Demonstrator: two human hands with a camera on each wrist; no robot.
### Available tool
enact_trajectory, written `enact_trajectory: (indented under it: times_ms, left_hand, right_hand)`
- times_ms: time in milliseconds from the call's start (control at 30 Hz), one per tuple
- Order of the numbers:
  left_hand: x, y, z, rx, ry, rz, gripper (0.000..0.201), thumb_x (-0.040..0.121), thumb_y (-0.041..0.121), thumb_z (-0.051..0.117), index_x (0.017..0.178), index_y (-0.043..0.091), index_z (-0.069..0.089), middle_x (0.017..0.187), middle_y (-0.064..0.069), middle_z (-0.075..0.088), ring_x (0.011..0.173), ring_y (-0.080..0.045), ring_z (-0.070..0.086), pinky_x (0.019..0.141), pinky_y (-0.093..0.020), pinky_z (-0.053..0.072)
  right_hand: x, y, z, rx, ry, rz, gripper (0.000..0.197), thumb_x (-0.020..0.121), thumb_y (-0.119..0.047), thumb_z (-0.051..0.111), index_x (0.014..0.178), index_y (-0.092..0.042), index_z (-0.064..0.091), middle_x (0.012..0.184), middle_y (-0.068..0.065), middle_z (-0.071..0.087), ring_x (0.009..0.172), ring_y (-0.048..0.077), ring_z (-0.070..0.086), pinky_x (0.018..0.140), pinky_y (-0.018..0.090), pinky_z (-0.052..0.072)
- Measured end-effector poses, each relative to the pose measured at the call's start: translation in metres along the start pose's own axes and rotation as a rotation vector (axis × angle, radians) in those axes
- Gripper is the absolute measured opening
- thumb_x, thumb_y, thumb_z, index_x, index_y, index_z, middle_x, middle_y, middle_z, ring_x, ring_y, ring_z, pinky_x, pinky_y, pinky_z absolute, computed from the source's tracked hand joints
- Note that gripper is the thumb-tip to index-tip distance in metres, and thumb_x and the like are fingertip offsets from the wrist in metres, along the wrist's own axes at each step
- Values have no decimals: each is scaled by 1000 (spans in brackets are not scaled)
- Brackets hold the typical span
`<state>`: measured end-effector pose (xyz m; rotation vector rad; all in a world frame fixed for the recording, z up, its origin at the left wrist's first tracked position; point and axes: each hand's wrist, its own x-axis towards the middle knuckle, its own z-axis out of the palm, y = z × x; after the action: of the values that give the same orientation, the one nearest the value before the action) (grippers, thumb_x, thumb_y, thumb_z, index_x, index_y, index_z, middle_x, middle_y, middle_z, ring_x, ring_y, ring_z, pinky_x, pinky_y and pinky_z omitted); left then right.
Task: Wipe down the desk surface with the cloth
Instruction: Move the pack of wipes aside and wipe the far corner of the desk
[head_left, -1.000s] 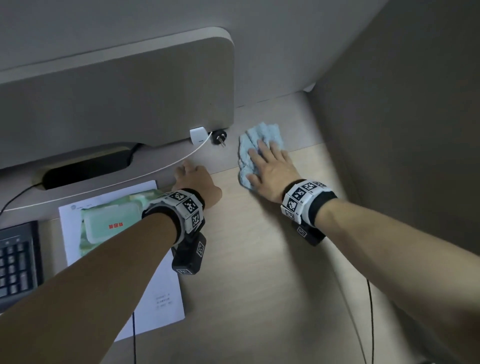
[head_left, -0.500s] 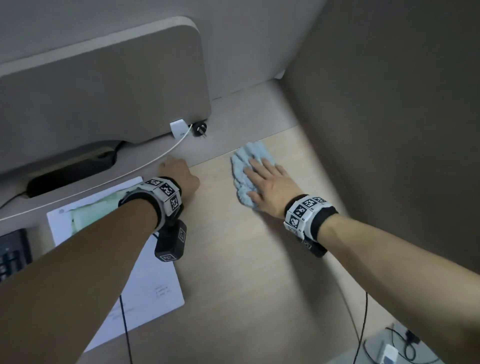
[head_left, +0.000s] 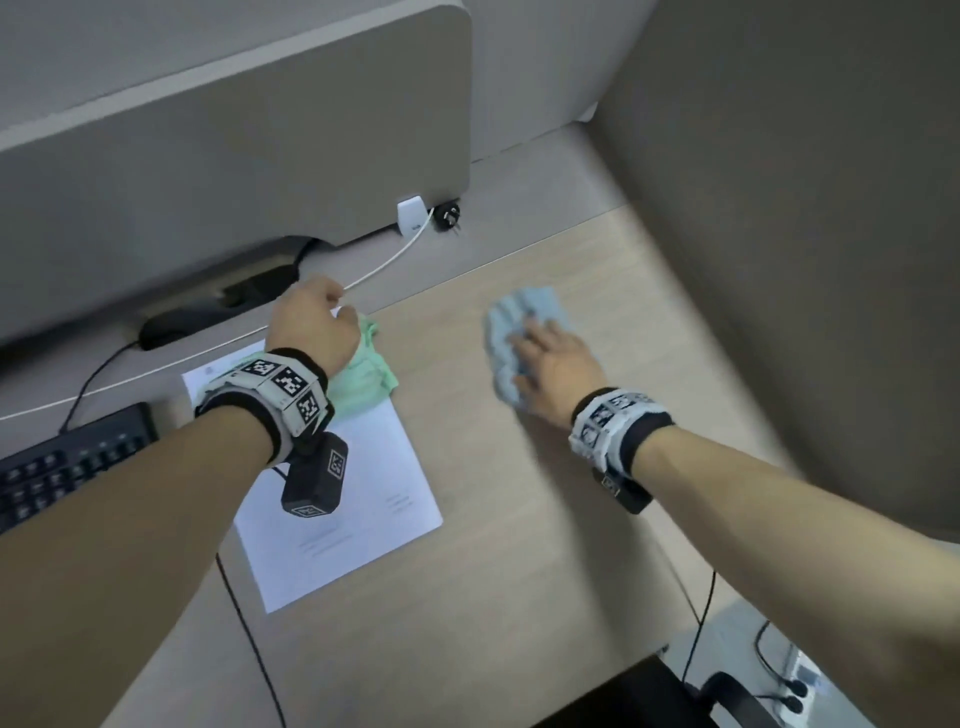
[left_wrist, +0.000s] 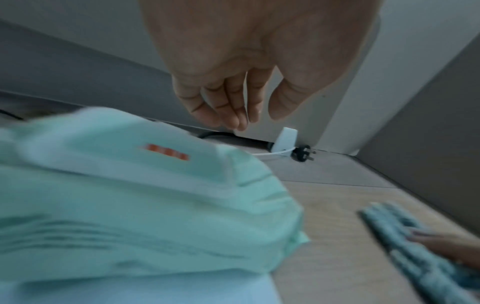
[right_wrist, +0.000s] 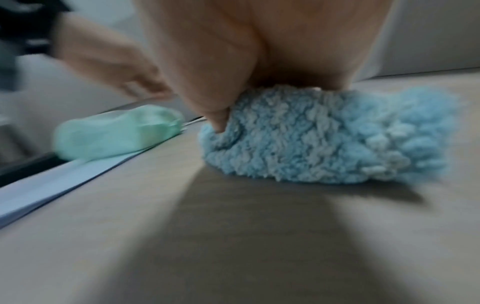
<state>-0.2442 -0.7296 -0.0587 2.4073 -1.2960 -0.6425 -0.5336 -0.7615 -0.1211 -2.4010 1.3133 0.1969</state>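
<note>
A fluffy light-blue cloth (head_left: 519, 312) (right_wrist: 324, 139) (left_wrist: 405, 242) lies on the light wooden desk (head_left: 519, 519), right of centre. My right hand (head_left: 543, 345) (right_wrist: 233, 51) presses flat on it with straight fingers, its thumb dug into the cloth's left edge. My left hand (head_left: 311, 322) (left_wrist: 233, 92) hovers at the back of the desk above a green packet. Its fingers are curled round a thin white cable (head_left: 384, 262) that runs through them.
The green packet (head_left: 363, 379) (left_wrist: 130, 205) (right_wrist: 114, 135) lies on a white sheet of paper (head_left: 363, 493). A black keyboard (head_left: 67, 467) sits at the left. Behind stand a grey partition (head_left: 234, 156), a white clip (head_left: 413, 218) and a black plug (head_left: 447, 215). A wall (head_left: 805, 208) borders the desk's right side.
My right hand has slid the cloth from the back strip toward me onto the wooden surface. My left hand has moved left over the green packet and lifted off the desk.
</note>
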Motion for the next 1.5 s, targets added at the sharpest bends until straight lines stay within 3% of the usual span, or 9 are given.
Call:
enact_trajectory:
  times_ms: [100,300,433,633,867,967,1266,1400,1500]
  left_hand:
    - [-8,-38,-16,94,28,-66,37,89,24,55,123,8,59,123,-19,59,114,-39,55,99,-43,44]
    - [-25,-93,-37,120,14,-252,59,89,42,56,136,8,47,138,-19,48,128,-38,46,105,-48,41]
    - [-28,-115,-45,-82,-142,-440,79,80,54,61,141,8,41,137,-15,54,120,-35,56,101,-44,47]
    - [-29,-114,-41,-460,-288,-597,40,87,47,61,105,12,64,108,-9,70,95,-24,68,77,-38,58]
    - [-30,-95,-42,-501,-250,-555,35,89,39,60,102,7,63,107,-12,71,85,-24,68,76,-40,59]
    - [-33,-71,-37,-589,-210,-533,27,91,34,62,95,11,49,109,-11,67,89,-27,68,86,-48,58]
    - [-13,92,37,-783,-391,-381,20,92,23,64,101,13,50,90,-10,62,75,-21,61,67,-35,56]
    - [16,155,73,-810,-467,-360,16,90,22,65,93,18,50,109,-11,62,92,-22,63,84,-43,58]
    - [37,184,90,-858,-497,-386,31,90,16,64,117,13,51,124,-9,61,104,-21,62,78,-37,56]
  right_hand:
    - [1,2,2,-30,-21,281,57,89,-39,46,141,-18,39,153,10,31,138,37,28,104,50,38]
    - [-20,-90,15,-50,-193,-96,49,84,-47,55,127,-23,55,142,4,40,128,34,34,99,48,41]
    - [0,-107,-17,216,-75,84,48,82,-66,43,66,-24,59,95,5,62,101,31,55,89,44,47]
    - [51,-142,-43,751,-173,270,62,90,-48,59,138,-9,51,137,7,56,122,23,55,102,32,41]
    - [71,-168,-38,892,-213,252,49,78,-46,67,114,-13,68,115,6,69,106,24,64,100,44,48]
    - [73,-147,-49,901,-163,266,47,82,-38,67,120,-10,66,122,8,66,113,25,61,104,42,45]
    - [88,13,-111,892,146,490,16,87,-25,67,95,-14,76,96,6,73,101,25,66,98,39,50]
    - [105,76,-137,869,257,551,21,87,-23,64,102,-14,76,101,7,72,103,24,65,95,33,50]
    - [122,105,-145,851,279,552,30,86,-26,63,113,-16,73,116,4,71,114,21,62,102,31,45]
